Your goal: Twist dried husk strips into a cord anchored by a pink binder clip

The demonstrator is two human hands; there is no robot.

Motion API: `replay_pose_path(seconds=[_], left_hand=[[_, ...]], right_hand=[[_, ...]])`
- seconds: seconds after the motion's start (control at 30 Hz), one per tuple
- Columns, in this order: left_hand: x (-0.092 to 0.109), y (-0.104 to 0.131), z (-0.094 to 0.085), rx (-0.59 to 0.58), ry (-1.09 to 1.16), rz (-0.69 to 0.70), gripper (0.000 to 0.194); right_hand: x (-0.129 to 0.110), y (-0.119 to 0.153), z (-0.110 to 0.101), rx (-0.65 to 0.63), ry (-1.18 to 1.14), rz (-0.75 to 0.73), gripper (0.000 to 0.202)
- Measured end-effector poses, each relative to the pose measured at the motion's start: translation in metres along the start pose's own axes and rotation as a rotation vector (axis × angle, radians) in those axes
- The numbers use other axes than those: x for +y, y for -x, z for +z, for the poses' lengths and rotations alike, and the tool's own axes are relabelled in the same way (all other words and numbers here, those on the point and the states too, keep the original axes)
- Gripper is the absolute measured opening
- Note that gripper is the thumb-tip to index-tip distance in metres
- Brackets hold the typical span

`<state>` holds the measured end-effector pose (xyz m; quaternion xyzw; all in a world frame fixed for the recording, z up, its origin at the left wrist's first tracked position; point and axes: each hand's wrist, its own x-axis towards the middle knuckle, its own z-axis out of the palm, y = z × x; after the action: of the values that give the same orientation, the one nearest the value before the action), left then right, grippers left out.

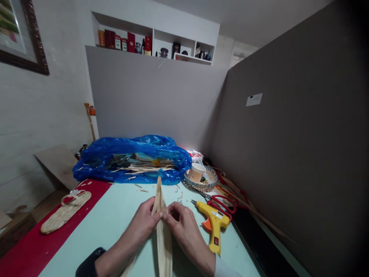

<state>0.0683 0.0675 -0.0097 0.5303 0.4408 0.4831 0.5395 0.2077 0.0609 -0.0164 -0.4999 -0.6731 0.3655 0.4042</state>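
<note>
A long pale strip of dried plant leaf, like a husk (164,246), stands upright in front of me and runs down past the lower picture edge. My left hand (145,217) pinches its left side between thumb and fingers. From the right, my right hand (183,223) pinches the same strip, its thumb close to the left thumb. The strip narrows to a tip above both hands. A yellow glue gun (213,221) lies just right of my right hand, with red-handled scissors (223,204) behind it.
A blue plastic bag (132,142) full of dried strips lies at the back. Right of it, a woven basket (211,179) holds a paper cup (197,172). A woven sandal (67,211) rests on red cloth at left. Grey partitions (155,96) stand behind and right.
</note>
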Motion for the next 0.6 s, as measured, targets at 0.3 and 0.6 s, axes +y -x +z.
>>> replay_pose_path(seconds=[0.3, 0.6], left_hand=[[0.010, 0.009, 0.003, -0.123, -0.158, 0.076, 0.022], [-0.011, -0.003, -0.005, 0.034, -0.200, 0.100, 0.020]], right_hand=[[0.003, -0.006, -0.004, -0.160, -0.263, 0.085, 0.012], [0.006, -0.003, 0.005, -0.055, -0.190, 0.054, 0.009]])
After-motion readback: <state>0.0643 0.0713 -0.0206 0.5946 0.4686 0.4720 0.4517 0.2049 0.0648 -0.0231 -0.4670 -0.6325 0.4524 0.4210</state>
